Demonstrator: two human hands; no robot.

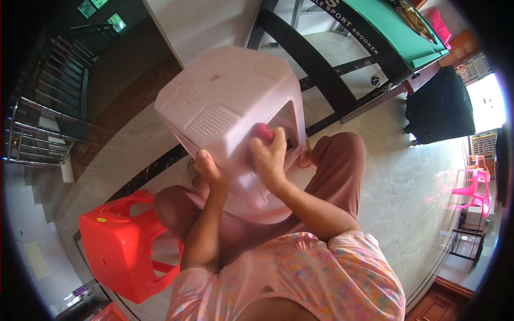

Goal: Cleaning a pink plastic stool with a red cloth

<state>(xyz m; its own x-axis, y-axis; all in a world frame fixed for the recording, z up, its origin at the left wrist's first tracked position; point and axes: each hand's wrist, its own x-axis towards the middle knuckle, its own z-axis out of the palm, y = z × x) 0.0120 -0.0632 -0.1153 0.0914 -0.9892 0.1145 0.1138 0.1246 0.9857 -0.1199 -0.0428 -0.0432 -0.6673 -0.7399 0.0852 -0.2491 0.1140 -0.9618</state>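
Gripping a bunched dark-pink wad (262, 132), probably cloth, in the curled fingers of the right hand (269, 159), slightly blurred, at the near side of a pale pink plastic stool (225, 80) in the head view. Apparently touching the side wall below the seat, though too blurred to be sure. Clasping the stool's near left corner with the left hand (210, 172), showing a thumb against the plastic and hiding most other fingers from view. Standing between the knees, directly ahead of the lap, with the seat uppermost. Judged most telling for any coming move: lying ahead and to the left of the right fingers at the seat, opening into an arch just to their right, and running its near leg back toward the lap. Placed nearer that arch with the right hand than with the left.
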